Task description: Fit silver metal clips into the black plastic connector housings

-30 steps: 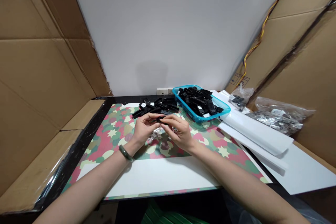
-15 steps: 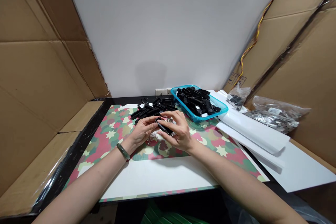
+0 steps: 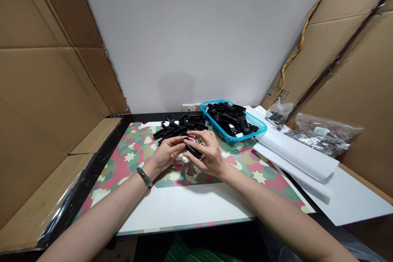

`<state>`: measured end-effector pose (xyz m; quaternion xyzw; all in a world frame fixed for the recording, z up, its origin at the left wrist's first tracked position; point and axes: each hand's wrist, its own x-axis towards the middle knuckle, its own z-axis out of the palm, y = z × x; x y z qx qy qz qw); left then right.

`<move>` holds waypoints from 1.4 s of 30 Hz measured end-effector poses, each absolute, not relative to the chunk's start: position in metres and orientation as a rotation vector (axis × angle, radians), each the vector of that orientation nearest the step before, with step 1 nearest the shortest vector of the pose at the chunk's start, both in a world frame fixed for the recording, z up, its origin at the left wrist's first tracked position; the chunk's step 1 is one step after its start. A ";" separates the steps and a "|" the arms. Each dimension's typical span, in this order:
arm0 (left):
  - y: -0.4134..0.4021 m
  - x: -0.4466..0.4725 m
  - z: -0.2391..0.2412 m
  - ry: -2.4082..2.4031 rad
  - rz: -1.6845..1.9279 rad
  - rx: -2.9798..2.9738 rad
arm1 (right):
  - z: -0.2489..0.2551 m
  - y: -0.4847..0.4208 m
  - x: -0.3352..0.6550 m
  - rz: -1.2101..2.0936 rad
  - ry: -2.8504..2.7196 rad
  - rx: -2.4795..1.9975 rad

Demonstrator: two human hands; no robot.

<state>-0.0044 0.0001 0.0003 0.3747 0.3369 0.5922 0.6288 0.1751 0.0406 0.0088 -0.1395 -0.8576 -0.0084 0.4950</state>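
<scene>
Between my two hands is a small, long black plastic piece (image 3: 193, 148), tilted down to the right; its exact kind I cannot make out. My left hand (image 3: 167, 152) pinches its upper left end between thumb and fingertips. My right hand (image 3: 209, 153) grips it along the side, thumb below and fingers above. Partly hidden under the hands lies a heap of small shiny metal parts (image 3: 179, 161). Just behind them, a pile of loose black plastic pieces (image 3: 172, 129) lies on the camouflage-patterned sheet (image 3: 119, 159).
A blue plastic basket (image 3: 231, 138) full of similar black pieces stands at the back right. Beyond it are a clear bag of metal parts (image 3: 322, 141), a smaller bag (image 3: 278, 114) and white sheets (image 3: 301, 153). Cardboard walls (image 3: 46, 98) flank the table; a socket (image 3: 188, 107) sits on the back wall.
The black piece has turned slightly in my fingers, so its open, pale-edged side no longer shows. Both hands stay in nearly the same place.
</scene>
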 end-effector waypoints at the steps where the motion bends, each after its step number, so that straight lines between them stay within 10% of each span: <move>1: 0.000 -0.004 0.001 0.774 1.355 0.856 | 0.008 0.041 0.175 -0.003 -2.089 -0.330; 32: -0.002 -0.001 0.004 0.862 1.386 0.908 | 0.004 0.041 0.170 0.188 -1.996 -0.316; 42: -0.002 0.005 0.004 1.242 1.669 1.224 | 0.004 0.035 0.158 1.454 -1.381 -0.685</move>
